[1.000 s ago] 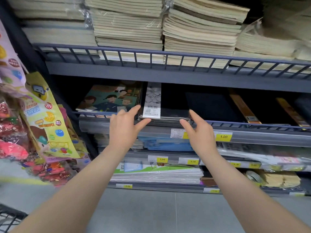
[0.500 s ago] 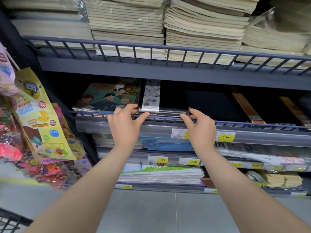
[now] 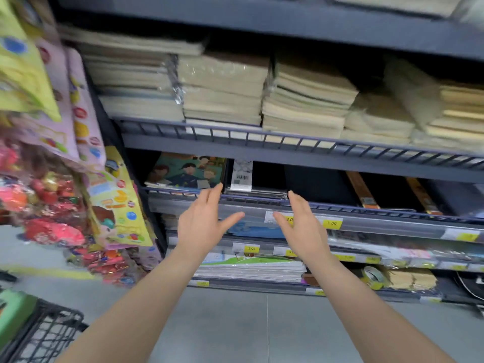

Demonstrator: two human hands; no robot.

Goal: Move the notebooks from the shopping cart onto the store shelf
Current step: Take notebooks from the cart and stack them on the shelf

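Both hands, left hand (image 3: 203,226) and right hand (image 3: 301,226), have released the notebooks (image 3: 255,191), grips wide.

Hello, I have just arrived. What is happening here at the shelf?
A person is stocking notebooks on a store shelf. A dark stack of notebooks lies on the middle shelf behind the wire rail, beside a colourful illustrated book. The left hand and right hand are both open in front of the rail and hold nothing. The black shopping cart stands at the lower left.
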